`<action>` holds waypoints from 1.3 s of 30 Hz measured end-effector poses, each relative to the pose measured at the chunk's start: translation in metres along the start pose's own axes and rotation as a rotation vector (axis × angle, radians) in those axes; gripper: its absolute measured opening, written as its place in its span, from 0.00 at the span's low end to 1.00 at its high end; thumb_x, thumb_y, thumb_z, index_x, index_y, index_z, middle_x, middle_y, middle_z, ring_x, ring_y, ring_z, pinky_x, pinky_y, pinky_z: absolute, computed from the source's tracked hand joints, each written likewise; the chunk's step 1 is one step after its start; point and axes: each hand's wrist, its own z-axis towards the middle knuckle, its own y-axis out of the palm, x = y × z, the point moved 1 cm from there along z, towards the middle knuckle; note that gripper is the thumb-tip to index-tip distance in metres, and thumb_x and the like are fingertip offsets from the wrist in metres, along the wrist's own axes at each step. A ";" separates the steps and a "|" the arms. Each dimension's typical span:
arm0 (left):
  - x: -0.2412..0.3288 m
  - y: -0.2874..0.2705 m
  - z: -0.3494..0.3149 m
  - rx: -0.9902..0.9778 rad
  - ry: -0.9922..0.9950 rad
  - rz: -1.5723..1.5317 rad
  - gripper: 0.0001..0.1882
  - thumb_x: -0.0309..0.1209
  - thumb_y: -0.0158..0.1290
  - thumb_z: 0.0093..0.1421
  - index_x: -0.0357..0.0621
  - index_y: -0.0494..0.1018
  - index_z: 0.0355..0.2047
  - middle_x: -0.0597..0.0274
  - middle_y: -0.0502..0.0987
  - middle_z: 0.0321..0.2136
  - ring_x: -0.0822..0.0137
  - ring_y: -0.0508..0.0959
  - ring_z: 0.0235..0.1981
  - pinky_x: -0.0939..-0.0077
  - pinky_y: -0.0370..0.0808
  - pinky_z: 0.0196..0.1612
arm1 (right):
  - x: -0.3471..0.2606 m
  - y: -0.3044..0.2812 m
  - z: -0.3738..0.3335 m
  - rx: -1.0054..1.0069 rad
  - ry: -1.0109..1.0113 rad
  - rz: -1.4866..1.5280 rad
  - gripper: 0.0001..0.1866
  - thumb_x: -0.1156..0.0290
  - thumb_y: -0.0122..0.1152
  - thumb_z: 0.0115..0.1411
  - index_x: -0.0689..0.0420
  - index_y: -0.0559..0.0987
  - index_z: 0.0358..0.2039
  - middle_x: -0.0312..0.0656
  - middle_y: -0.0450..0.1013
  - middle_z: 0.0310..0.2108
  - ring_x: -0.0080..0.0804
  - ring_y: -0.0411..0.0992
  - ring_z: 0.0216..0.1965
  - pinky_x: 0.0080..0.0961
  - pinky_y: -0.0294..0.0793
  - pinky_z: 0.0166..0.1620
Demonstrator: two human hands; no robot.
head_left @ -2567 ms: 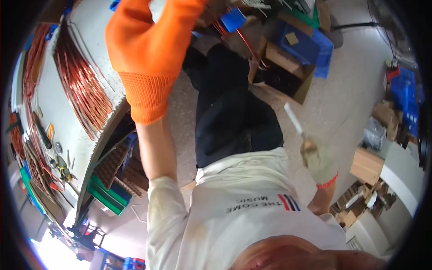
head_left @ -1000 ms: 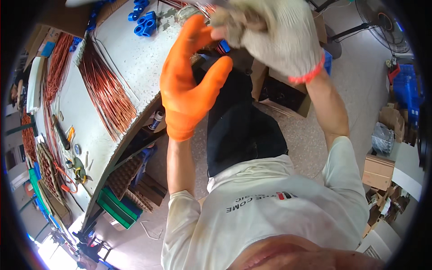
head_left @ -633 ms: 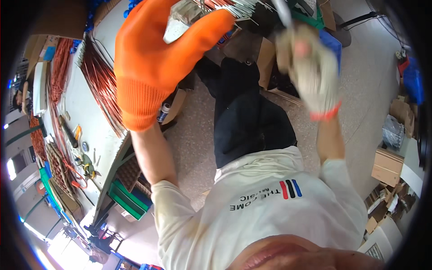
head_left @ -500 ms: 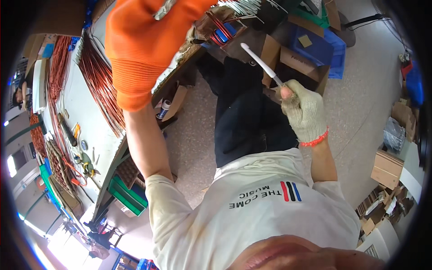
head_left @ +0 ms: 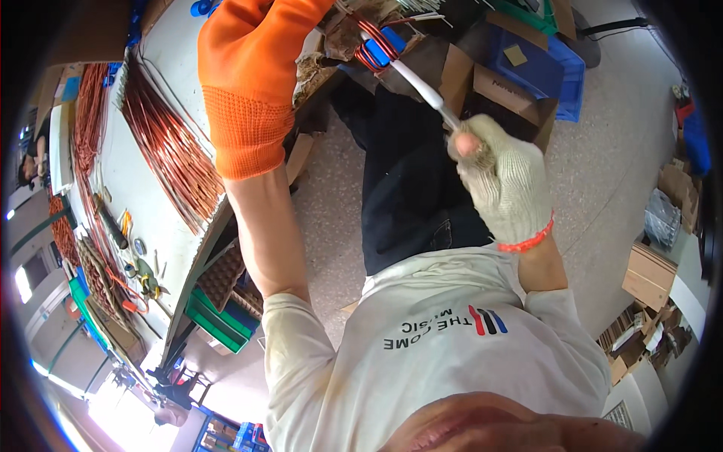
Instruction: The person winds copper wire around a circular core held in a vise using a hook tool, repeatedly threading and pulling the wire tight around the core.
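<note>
My left hand [head_left: 252, 68], in an orange coated glove, is at the top edge with its fingertips cut off. Its fingers look curled, and a copper-coloured wire [head_left: 348, 10] runs from them to a small coil. That coil [head_left: 380, 50] has a blue core wound with reddish copper wire and sits by the bench's corner. In a cream knit glove with a red cuff, my right hand [head_left: 501, 169] is closed round a slim white rod [head_left: 418, 84]. The rod's far end touches the coil's lower side, and its tip is hidden there. A bare thumb pokes out of this glove.
Long copper wires [head_left: 162, 143] lie in a bundle on the white bench [head_left: 162, 233] at left, with pliers [head_left: 143, 275] nearer me. Cardboard boxes [head_left: 501, 94] and a blue crate [head_left: 568, 83] stand right of my legs. A green bin [head_left: 218, 320] is under the bench.
My left hand has shifted slightly right and up. My right hand has moved a little left, bringing the rod's far end from beside the coil into contact with it.
</note>
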 end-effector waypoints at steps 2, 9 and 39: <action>-0.002 -0.002 -0.002 -0.017 0.030 -0.045 0.15 0.38 0.64 0.64 0.37 0.85 0.43 0.53 0.78 0.58 0.64 0.79 0.52 0.69 0.70 0.61 | -0.009 0.006 0.010 0.220 -0.284 -0.233 0.25 0.48 0.52 0.74 0.58 0.77 0.32 0.41 0.76 0.19 0.36 0.79 0.21 0.28 0.76 0.26; 0.002 0.000 0.002 -0.073 -0.038 -0.075 0.16 0.36 0.63 0.66 0.36 0.83 0.47 0.54 0.81 0.53 0.65 0.80 0.50 0.71 0.71 0.59 | 0.005 -0.001 0.011 0.004 -0.054 0.069 0.27 0.45 0.52 0.72 0.59 0.77 0.35 0.33 0.71 0.20 0.18 0.68 0.19 0.19 0.66 0.24; -0.003 0.008 -0.007 0.000 0.089 0.023 0.14 0.37 0.60 0.67 0.37 0.85 0.42 0.49 0.76 0.59 0.62 0.74 0.59 0.68 0.65 0.63 | -0.001 0.009 0.003 -0.002 0.065 0.059 0.27 0.45 0.50 0.73 0.59 0.80 0.36 0.39 0.75 0.18 0.31 0.78 0.22 0.27 0.74 0.27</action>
